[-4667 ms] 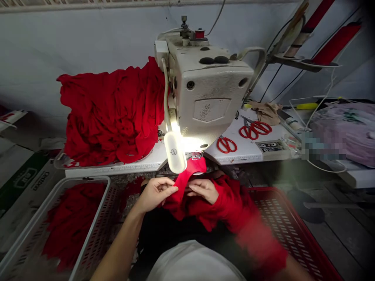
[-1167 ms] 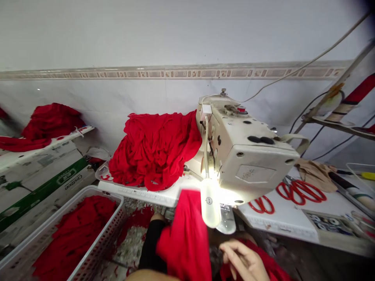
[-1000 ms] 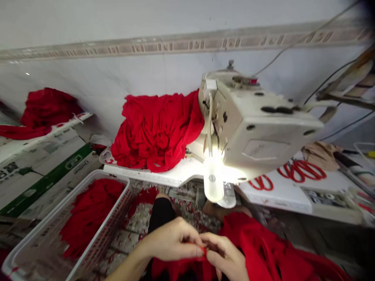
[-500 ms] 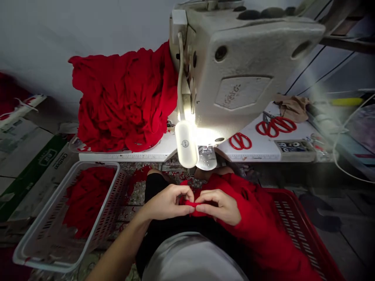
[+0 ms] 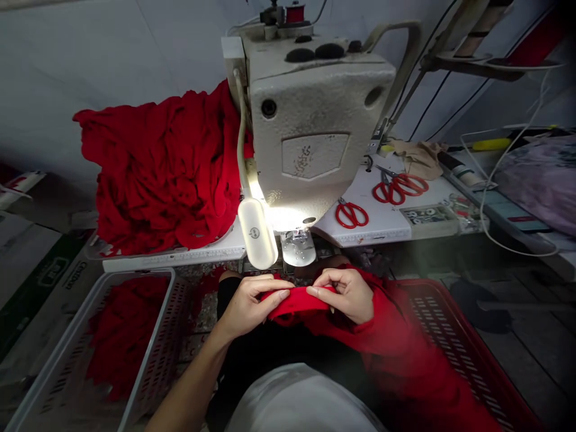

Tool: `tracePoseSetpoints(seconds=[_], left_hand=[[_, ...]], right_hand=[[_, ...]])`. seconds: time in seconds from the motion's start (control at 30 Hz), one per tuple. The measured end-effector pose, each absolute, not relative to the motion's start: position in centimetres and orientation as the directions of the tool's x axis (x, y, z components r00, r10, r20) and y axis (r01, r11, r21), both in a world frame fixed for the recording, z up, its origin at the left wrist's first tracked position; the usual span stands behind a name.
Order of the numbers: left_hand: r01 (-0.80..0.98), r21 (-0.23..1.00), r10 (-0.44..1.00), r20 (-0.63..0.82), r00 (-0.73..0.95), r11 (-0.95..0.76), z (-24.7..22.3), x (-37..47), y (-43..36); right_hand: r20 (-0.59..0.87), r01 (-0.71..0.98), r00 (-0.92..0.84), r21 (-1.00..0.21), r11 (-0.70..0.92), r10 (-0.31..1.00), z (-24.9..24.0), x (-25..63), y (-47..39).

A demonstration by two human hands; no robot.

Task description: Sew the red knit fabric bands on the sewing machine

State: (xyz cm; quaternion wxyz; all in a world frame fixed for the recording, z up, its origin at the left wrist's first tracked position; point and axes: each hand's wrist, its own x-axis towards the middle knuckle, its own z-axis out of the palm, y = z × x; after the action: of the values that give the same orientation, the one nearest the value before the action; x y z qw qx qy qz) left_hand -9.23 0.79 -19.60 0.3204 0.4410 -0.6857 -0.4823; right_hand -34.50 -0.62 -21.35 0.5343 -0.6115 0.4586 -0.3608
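Between my two hands a strip of red fabric (image 5: pixel 299 302) is stretched above my lap. My left hand (image 5: pixel 254 303) pinches its left end with the thumb on top. At the other end my right hand (image 5: pixel 344 294) grips the edge between thumb and fingers. More red cloth (image 5: pixel 405 354) hangs over my right forearm and down beside my right leg. Just beyond my hands is the sewing machine (image 5: pixel 315 141), its metal plate (image 5: pixel 299 249) lit by a lamp (image 5: pixel 258 234). Nothing from my hands touches the machine.
A large red fabric pile (image 5: pixel 166 174) lies left of the machine. To the right are red-handled scissors (image 5: pixel 351 214), more scissors (image 5: pixel 400 187) and a small parts tray (image 5: pixel 427 221). A white basket (image 5: pixel 150 336) with red pieces stands at left, a red basket (image 5: pixel 454 336) at right.
My hands have moved apart and slightly up, and the red strip between them now lies stretched out. The camera view has turned to the right, shifting the machine leftward.
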Motion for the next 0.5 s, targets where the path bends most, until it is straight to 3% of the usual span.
tracePoseSetpoints(seconds=[0.1,0.23,0.33,0.5], left_hand=[[-0.362,0.857,-0.893,0.216,-0.395,0.367,-19.2,-9.2,0.4],[-0.356,0.823,-0.877,0.315,-0.363,0.443,-18.7,-9.5,0.2],[-0.329,0.882,-0.931,0.264,-0.25,0.338,-18.2,-9.8,-0.2],[-0.213,0.972,-0.988,0.068,-0.136,0.096,-17.2,-10.5,-1.6]], right_hand=[[0.076,-0.232,0.281,-0.962,-0.144,-0.957,-19.4,-34.2,-0.4],[0.255,-0.323,0.236,-0.889,-0.323,-0.938,-16.9,-33.9,-0.6],[0.253,-0.32,0.192,-0.897,-0.304,-0.948,-16.2,-33.6,-1.4],[0.121,-0.196,0.116,-0.97,-0.142,-0.986,-17.4,-33.5,-3.0]])
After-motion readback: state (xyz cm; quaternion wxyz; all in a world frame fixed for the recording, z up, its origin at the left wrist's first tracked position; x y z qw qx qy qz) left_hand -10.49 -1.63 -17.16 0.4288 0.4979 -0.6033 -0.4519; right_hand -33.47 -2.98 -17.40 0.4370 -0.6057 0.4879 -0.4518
